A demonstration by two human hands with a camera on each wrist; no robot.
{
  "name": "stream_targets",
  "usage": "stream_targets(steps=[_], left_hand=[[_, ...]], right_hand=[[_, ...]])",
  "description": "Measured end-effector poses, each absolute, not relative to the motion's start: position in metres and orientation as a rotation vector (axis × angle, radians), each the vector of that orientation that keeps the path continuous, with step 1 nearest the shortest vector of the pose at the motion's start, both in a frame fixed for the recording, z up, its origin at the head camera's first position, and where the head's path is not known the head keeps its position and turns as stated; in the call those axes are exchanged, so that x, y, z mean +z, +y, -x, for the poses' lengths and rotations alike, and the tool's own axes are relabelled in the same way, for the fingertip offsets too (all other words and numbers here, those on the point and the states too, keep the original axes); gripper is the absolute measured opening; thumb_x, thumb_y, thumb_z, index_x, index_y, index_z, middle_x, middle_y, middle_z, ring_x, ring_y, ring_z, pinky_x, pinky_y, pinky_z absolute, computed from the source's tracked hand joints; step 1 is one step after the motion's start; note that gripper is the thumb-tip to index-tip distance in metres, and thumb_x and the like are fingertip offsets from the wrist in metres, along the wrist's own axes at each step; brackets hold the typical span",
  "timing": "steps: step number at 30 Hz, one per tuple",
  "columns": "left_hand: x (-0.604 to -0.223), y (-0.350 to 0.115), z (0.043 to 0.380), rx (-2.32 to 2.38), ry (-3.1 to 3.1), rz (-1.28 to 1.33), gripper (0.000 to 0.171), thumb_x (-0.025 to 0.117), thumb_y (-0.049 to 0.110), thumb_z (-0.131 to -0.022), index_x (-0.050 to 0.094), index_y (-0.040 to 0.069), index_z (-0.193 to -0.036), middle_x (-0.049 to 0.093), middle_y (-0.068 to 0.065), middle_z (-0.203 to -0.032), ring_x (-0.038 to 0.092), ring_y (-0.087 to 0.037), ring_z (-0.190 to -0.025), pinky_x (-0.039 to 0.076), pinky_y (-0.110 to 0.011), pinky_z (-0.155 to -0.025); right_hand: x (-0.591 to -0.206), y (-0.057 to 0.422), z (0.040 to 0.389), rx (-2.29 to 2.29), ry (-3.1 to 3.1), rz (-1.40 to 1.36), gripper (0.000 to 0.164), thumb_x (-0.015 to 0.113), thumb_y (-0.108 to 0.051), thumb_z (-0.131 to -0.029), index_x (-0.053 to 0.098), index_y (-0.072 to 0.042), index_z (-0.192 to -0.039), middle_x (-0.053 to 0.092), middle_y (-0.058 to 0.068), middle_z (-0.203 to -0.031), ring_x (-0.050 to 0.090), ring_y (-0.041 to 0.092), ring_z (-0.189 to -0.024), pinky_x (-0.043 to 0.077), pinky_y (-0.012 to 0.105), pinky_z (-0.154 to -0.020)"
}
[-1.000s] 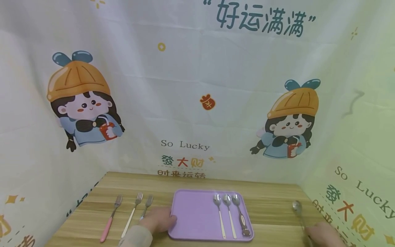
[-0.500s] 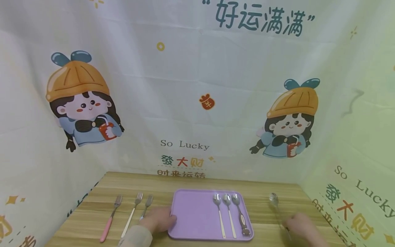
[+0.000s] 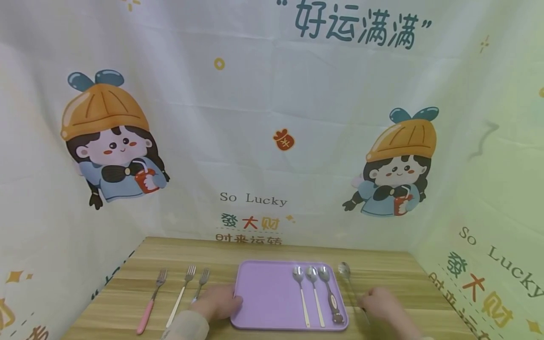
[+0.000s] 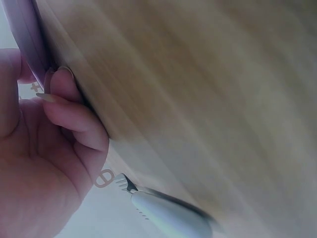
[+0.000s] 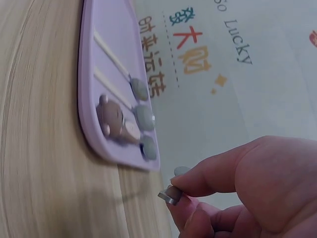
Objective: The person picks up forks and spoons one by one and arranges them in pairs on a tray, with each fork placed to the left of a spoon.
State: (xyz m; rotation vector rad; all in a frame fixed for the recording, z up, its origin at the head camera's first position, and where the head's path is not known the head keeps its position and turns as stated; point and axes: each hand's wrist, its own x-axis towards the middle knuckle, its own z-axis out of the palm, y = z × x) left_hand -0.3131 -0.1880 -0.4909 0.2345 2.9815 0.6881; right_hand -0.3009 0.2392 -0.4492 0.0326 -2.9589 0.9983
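Note:
My left hand [image 3: 217,302] grips the left edge of a light purple tray [image 3: 263,297]; in the left wrist view its thumb and fingers close on the rim. My right hand [image 3: 378,304] pinches a metal spoon [image 3: 344,270] by its handle, just right of the tray and above the table. In the right wrist view, the handle's end [image 5: 170,196] sticks out between thumb and fingers. On the tray's right side lie two spoons with cream handles [image 3: 304,304] and one with a brown bear handle [image 3: 334,309]. They lie side by side, bowls toward the back.
Left of the tray lie a pink-handled fork [image 3: 146,316], a cream-handled fork [image 3: 180,297] and a third fork [image 3: 204,277], partly hidden by my left hand. The wooden table [image 3: 416,274] ends at a printed cloth backdrop [image 3: 272,165] behind and at both sides.
My right hand has carried the spoon left, from near the table's right edge to just beside the tray. My left hand, the tray and the other cutlery have stayed in place.

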Motion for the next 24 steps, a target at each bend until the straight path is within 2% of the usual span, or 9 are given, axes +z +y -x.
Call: stream_targets(steps=[6,10,15,19,24], left_hand=[[-0.491,-0.188,0.314,0.687,2.97,-0.222,0.038,0.062,0.032,-0.097,0.074,0.006,-0.122,0.079,-0.013,-0.112,0.073,-0.039,-0.107,0.054,-0.063,-0.108],[-0.49,-0.188,0.314,0.683,2.967,-0.22,0.039,0.062,0.032,-0.097,0.074,0.005,-0.123,0.079,-0.013,-0.112,0.073,-0.038,-0.105,0.054,-0.063,-0.108],[-0.49,-0.187,0.313,0.676,2.984,-0.246,0.035,0.062,0.031,-0.097,0.075,0.005,-0.117,0.078,-0.012,-0.108,0.073,-0.037,-0.102,0.056,-0.062,-0.106],[-0.49,-0.186,0.313,0.674,2.992,-0.247,0.029,0.062,0.031,-0.097,0.074,0.007,-0.108,0.077,-0.01,-0.101,0.071,-0.034,-0.095,0.057,-0.06,-0.103],[-0.491,-0.187,0.313,0.679,2.992,-0.242,0.028,0.063,0.032,-0.097,0.073,0.008,-0.106,0.076,-0.009,-0.099,0.07,-0.033,-0.093,0.057,-0.06,-0.101]], right_hand=[[-0.445,0.212,0.302,1.051,-2.954,-0.048,0.029,0.072,-0.016,-0.092,0.057,-0.011,-0.067,0.056,0.001,-0.065,0.045,0.013,-0.06,0.038,0.024,-0.055],[-0.441,0.193,0.301,1.067,-2.947,-0.074,0.029,0.071,-0.014,-0.09,0.055,-0.012,-0.065,0.053,-0.001,-0.064,0.041,0.011,-0.058,0.035,0.023,-0.054],[-0.437,0.169,0.302,1.063,-2.946,-0.114,0.03,0.069,-0.012,-0.089,0.053,-0.013,-0.064,0.05,-0.002,-0.062,0.043,0.012,-0.058,0.036,0.023,-0.054],[-0.44,0.153,0.304,1.087,-2.953,-0.142,0.027,0.068,-0.012,-0.091,0.054,-0.012,-0.068,0.053,0.001,-0.065,0.046,0.013,-0.058,0.04,0.024,-0.052],[-0.452,0.138,0.314,1.131,-2.938,-0.183,0.029,0.071,-0.012,-0.087,0.054,-0.012,-0.064,0.053,0.0,-0.063,0.045,0.012,-0.056,0.04,0.023,-0.049]])
